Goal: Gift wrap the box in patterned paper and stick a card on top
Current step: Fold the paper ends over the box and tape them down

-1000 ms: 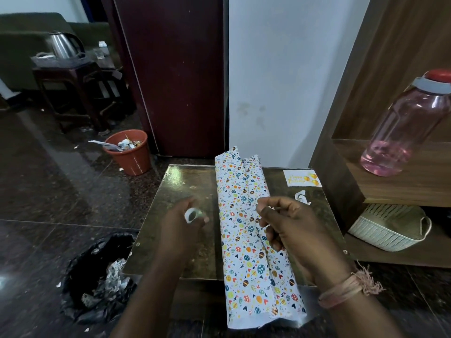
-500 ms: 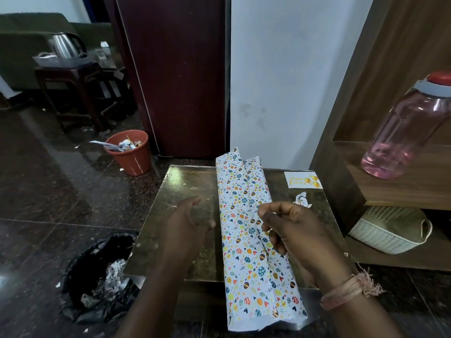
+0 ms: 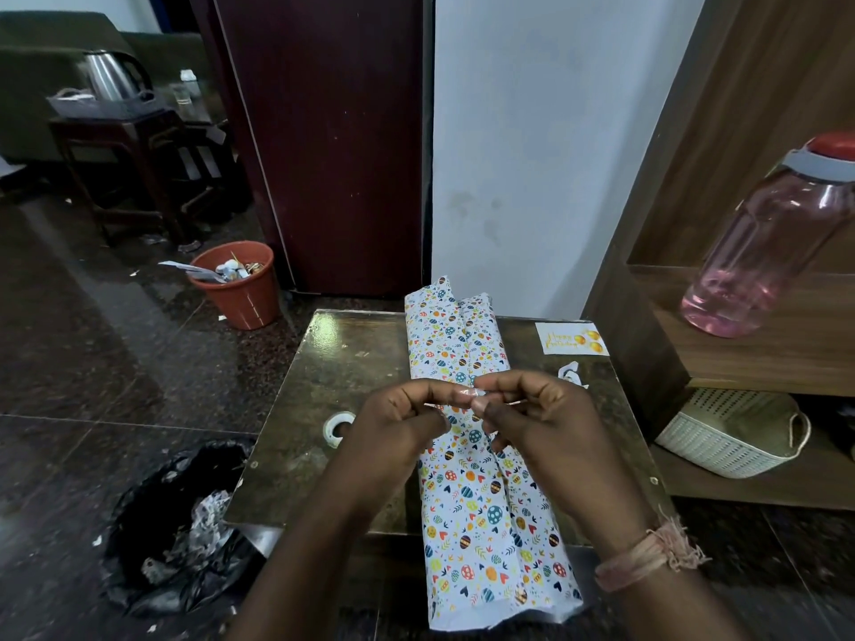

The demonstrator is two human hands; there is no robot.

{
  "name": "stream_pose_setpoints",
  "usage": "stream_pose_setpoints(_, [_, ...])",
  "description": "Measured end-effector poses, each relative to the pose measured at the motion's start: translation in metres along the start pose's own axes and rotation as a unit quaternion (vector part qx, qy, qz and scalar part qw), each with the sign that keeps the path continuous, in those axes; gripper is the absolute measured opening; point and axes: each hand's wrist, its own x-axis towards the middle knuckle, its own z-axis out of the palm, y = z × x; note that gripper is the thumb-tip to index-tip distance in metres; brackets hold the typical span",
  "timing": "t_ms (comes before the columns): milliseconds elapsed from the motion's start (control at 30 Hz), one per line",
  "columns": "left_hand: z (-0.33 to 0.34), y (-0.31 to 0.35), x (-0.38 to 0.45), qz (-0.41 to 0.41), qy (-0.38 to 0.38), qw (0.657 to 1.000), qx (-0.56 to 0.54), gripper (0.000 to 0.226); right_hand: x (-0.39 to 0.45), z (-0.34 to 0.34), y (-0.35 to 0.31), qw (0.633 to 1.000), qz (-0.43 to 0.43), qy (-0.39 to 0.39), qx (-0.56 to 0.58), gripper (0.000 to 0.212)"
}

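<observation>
Centrally in the frame, both hands are meeting above the wrapped box (image 3: 481,455), which is lying lengthwise on the small brown table (image 3: 333,363), its near end overhanging the table's lower edge. The left hand (image 3: 398,427) and the right hand (image 3: 546,423) are each pinching an end of 1 short strip of clear tape (image 3: 467,393) between thumb and fingertips, stretching it just above the patterned paper's seam. The tape roll (image 3: 338,427) is lying flat on the table just left of the left hand. The card (image 3: 570,338) is resting at the table's upper right corner, well apart from the hands, with a crumpled white scrap (image 3: 573,374) just below it. A pink bottle (image 3: 768,242) is standing on the shelf at right, above a white basket (image 3: 735,437).
</observation>
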Motion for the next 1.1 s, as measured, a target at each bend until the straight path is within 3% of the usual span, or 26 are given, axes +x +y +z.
stream_pose_setpoints(300, [0.001, -0.001, -0.002, 0.012, -0.009, 1.000, 0.007, 0.030, 0.000, -0.003, -0.001, 1.000, -0.007, 0.024, -0.015, 0.008])
stream_pose_setpoints(500, [0.004, -0.008, 0.000, 0.016, 0.038, 0.998, 0.049, 0.045, 0.000, -0.009, -0.006, 1.000, 0.012, 0.028, 0.006, 0.007])
stream_pose_setpoints(667, [0.000, -0.014, 0.001, 0.083, 0.088, 0.975, 0.188, 0.050, 0.004, -0.026, -0.002, 0.993, 0.096, 0.014, 0.067, 0.009])
stream_pose_setpoints(767, [0.010, -0.016, -0.001, 0.056, 0.074, 0.955, 0.281, 0.058, 0.006, -0.025, 0.010, 0.992, 0.118, 0.044, 0.015, 0.011])
stream_pose_setpoints(933, [0.030, -0.018, -0.008, -0.029, 0.000, 0.964, 0.264, 0.078, 0.006, -0.024, 0.017, 0.988, 0.141, 0.055, -0.034, 0.012])
stream_pose_setpoints(1100, [0.037, -0.027, -0.006, 0.011, -0.013, 0.952, 0.305, 0.072, 0.010, -0.029, 0.018, 0.985, 0.161, 0.057, 0.004, 0.017])
